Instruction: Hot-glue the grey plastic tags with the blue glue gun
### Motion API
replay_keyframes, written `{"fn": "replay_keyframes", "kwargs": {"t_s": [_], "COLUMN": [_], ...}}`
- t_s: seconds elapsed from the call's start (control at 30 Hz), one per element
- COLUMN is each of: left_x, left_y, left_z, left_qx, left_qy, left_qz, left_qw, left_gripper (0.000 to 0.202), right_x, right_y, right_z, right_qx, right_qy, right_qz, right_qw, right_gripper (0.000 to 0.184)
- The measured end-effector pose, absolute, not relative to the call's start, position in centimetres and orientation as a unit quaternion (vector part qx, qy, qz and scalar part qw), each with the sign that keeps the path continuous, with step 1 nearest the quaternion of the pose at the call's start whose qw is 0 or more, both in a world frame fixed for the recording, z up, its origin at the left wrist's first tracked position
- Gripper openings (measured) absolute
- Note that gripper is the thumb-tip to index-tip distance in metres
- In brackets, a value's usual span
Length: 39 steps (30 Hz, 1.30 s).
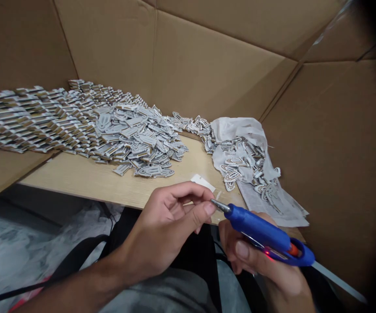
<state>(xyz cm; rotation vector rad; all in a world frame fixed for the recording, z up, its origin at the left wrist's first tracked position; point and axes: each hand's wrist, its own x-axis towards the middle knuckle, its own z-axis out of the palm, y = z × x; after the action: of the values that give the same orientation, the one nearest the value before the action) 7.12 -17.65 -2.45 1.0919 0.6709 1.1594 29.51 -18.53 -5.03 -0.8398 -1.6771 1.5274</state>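
Note:
My right hand (266, 261) is wrapped round a blue hot glue gun (259, 228), with a small red light lit on its side. A white glue stick (341, 282) sticks out of its rear end. The metal nozzle points left and meets the fingertips of my left hand (171, 226). Thumb and forefinger of that hand are pinched together; whatever they hold, if anything, is hidden. Just beyond them, a small white card (203, 182) shows on the table.
Cardboard walls (214, 65) enclose the wooden table (87, 176). Long stacked rows of flat pieces (28, 117) fill the left, beside a loose heap of grey pieces (142, 139). At right, an opened white bag (240, 130) spills patterned pieces (235, 169).

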Motion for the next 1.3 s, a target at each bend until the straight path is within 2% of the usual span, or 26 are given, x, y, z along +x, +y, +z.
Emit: {"fn": "replay_keyframes", "kwargs": {"t_s": [0.17, 0.47, 1.3], "left_x": [7.0, 7.2, 7.2], "left_y": [-17.8, -17.7, -17.9], "left_z": [-2.2, -2.4, -2.6], "left_qx": [0.488, 0.481, 0.492], "left_qy": [0.292, 0.302, 0.306], "left_qz": [0.505, 0.511, 0.497], "left_qw": [0.649, 0.646, 0.646], "left_gripper": [0.016, 0.019, 0.02], "right_x": [29.6, 29.4, 29.5], "right_y": [-18.6, -18.7, -19.0], "right_z": [-5.5, -4.6, -3.4], "right_qx": [-0.326, -0.335, -0.355], "right_qy": [-0.645, -0.652, -0.657], "right_qz": [0.574, 0.581, 0.564], "right_qw": [0.385, 0.353, 0.352], "right_gripper": [0.03, 0.03, 0.03]}}
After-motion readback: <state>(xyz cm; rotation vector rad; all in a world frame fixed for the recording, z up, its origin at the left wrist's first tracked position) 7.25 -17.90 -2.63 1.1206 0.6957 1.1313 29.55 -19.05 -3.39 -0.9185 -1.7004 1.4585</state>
